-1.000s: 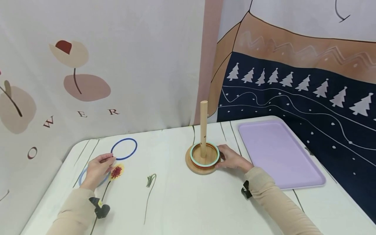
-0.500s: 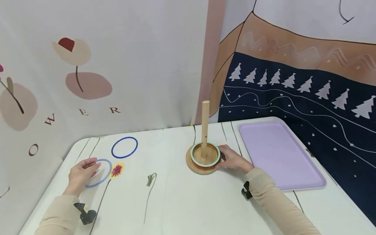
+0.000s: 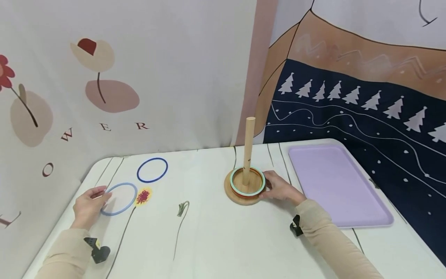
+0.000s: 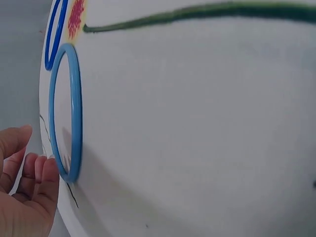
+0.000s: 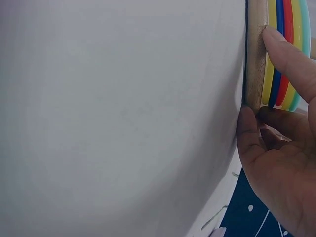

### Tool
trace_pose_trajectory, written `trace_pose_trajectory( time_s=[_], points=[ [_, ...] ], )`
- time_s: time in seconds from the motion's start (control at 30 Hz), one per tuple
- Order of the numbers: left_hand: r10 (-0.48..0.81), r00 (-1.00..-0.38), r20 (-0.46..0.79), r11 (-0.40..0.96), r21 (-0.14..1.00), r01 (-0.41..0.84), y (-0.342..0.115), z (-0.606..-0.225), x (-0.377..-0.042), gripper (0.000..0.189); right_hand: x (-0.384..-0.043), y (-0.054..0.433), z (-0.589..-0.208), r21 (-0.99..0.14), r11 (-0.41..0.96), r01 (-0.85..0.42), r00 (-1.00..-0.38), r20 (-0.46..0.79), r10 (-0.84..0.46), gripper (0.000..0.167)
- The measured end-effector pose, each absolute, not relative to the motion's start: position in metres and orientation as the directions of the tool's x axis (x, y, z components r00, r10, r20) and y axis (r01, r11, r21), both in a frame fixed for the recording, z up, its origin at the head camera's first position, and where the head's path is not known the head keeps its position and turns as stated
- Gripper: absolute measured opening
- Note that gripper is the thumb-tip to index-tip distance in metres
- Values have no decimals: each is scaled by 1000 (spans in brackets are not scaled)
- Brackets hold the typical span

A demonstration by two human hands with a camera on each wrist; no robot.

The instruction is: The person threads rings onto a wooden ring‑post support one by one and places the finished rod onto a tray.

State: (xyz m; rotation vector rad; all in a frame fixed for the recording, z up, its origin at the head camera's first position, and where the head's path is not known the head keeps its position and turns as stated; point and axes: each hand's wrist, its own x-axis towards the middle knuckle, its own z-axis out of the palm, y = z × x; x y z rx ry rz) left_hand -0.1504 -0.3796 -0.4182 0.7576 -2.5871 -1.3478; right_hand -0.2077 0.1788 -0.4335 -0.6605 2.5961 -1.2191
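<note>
My left hand is at the left edge of a light blue ring on the table. In the left wrist view, that hand's thumb stands apart from its fingers, and the fingertips are right at the rim of the light blue ring. My right hand grips the round base of a wooden ring stand, thumb on the base's edge. Stacked on the base around the peg are several rings in yellow, blue, red and turquoise, the turquoise one on top.
A dark blue ring lies behind the light blue one. At the right is a purple tray. The white table cover has printed flowers and stems, and a patterned cloth backdrop rises along the back edge.
My left hand has left the dark blue ring and moved left and nearer to the light blue ring's edge. My right hand keeps its hold on the stand. The head view has shifted slightly.
</note>
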Motion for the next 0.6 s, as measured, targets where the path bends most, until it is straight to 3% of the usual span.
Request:
trace_pose_trajectory(
  time_s=[0.6],
  points=[
    [-545, -831, -110, 557, 693, -457, -390, -424, -148, 49, -207, 183, -434, -812, 515, -276, -882, 1, -471, 68]
  ],
)
